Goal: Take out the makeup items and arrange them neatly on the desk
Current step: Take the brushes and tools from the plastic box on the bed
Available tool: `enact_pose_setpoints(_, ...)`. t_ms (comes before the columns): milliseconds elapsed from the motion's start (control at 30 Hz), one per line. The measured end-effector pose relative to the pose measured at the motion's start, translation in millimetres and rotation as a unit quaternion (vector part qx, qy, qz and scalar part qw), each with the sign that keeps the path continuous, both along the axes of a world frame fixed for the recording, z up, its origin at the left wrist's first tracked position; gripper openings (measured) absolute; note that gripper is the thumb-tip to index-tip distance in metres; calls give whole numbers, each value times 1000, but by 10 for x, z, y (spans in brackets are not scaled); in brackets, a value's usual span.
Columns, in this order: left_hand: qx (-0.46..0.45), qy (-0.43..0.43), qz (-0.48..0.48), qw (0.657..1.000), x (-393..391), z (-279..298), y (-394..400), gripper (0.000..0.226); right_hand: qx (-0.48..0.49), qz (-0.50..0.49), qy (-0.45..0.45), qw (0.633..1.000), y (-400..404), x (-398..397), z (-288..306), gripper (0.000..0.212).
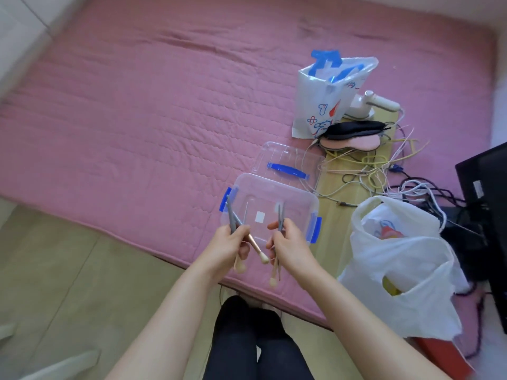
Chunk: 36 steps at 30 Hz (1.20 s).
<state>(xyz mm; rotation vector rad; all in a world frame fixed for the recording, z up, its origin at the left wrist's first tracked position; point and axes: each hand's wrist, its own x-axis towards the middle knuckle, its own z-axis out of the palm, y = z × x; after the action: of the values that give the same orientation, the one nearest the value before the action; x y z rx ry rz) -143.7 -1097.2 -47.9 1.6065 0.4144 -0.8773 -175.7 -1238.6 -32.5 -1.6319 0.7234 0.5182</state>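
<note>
A clear plastic box (290, 193) with blue clips sits on the pink quilted mat; nothing shows inside it but a small white label. Its clear lid (277, 152) with a blue handle lies just behind it. My left hand (226, 246) holds two makeup brushes (253, 244) with grey handles, bristle ends pointing down toward me. My right hand (288, 246) holds a few more makeup brushes (275, 272) the same way. Both hands hover over the box's near edge, close together.
A white printed bag (326, 97) stands behind the lid, with eye masks (354, 134) and a white handheld appliance (375, 104) beside it. Tangled cables (384, 171) cover a wooden board at right. A white plastic bag (403, 259) and a black monitor (488, 215) stand at right.
</note>
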Motion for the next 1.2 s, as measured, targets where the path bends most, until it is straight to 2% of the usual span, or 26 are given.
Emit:
enact_pose_setpoints(200,-119,22,126,985,-507,527,423,25,32,77,-3,996,352,-336,639,23)
enact_pose_setpoints(333,-145,3,199,969,-798,832,640,25,56,96,1,994,567,-461,935,25)
enact_pose_setpoints(467,-160,-7,252,954,-1047,1119,869,20,69,162,-14,984,849,-559,1126,24)
enact_pose_setpoints(567,-152,-24,306,939,-1204,1280,1090,17,72,205,-34,976,1082,-564,1244,23)
enact_pose_setpoints(767,-77,-58,362,927,-1450,1428,1661,32,75,282,-71,954,1730,-487,1434,21)
enact_pose_setpoints(867,-49,-64,401,912,-1533,1511,2018,30,71,309,-73,946,2145,-471,1497,22)
enact_pose_setpoints(1033,-73,-52,471,878,-1655,1643,2675,18,76,354,-54,931,2893,-507,1570,30)
enact_pose_setpoints(1200,-91,-58,519,848,-1753,1698,3320,15,83,388,-39,917,3652,-559,1613,24)
